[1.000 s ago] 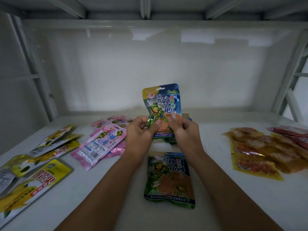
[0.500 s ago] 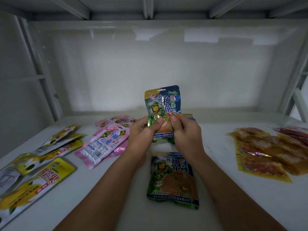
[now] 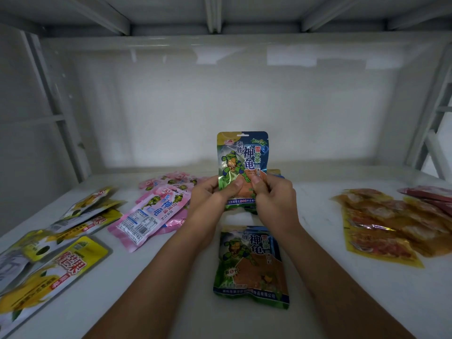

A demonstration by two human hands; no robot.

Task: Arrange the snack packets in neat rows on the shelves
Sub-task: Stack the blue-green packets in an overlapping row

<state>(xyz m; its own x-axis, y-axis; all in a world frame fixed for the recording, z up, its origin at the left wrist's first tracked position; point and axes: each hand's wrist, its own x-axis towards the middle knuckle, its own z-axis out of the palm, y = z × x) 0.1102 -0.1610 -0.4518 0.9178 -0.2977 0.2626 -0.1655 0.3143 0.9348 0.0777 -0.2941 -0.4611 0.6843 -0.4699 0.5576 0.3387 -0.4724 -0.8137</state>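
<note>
A blue-green turtle snack packet (image 3: 242,155) stands upright at the middle of the white shelf (image 3: 318,289). My left hand (image 3: 210,194) pinches its lower left side and my right hand (image 3: 274,194) pinches its lower right side. A second blue-green turtle packet (image 3: 252,265) lies flat on the shelf just in front of my hands. Part of another packet shows behind my right hand, mostly hidden.
Pink turtle packets (image 3: 156,209) lie in a loose pile left of my hands. Yellow packets (image 3: 49,255) are spread at the far left. Orange-yellow packets (image 3: 391,228) and red ones (image 3: 433,194) lie at the right. The shelf's back wall (image 3: 232,106) stands behind.
The upright packet stays in both hands with almost no shift. The camera has edged slightly, so the shelf contents sit a little differently in view.
</note>
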